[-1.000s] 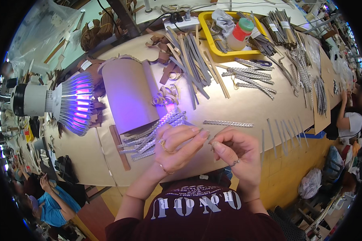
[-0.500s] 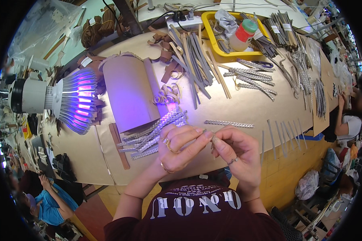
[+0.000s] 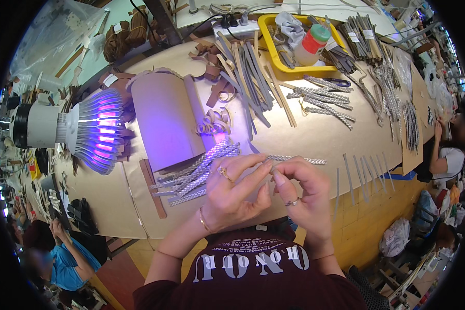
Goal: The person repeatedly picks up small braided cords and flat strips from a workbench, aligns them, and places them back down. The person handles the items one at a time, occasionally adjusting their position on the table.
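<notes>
Both my hands meet over the near edge of the table. My left hand (image 3: 236,190) has its fingers bent toward the right fingertips, its thumb a little lower and apart from them. My right hand (image 3: 306,192) pinches thumb against index finger. Something small and greyish is at the fingertips, too covered to name. Just beyond the hands a braided silver-grey strip (image 3: 309,160) lies flat, partly hidden by my fingers. Left of my left hand, several more braided strips (image 3: 197,172) lie in a bundle beside a curved brown sheet (image 3: 166,121).
A lamp with a finned housing (image 3: 101,130) casts violet light from the left. Farther off are loose flat strips (image 3: 250,77), a yellow tray (image 3: 294,71) with a green-lidded jar (image 3: 312,44), and braided bundles (image 3: 323,101). Thin grey strips (image 3: 364,178) hang over the table's right edge.
My left thumb has come down away from the fingertips, and the left hand has turned and spread slightly. My right hand has shifted a little to the left. Things on the table stay put.
</notes>
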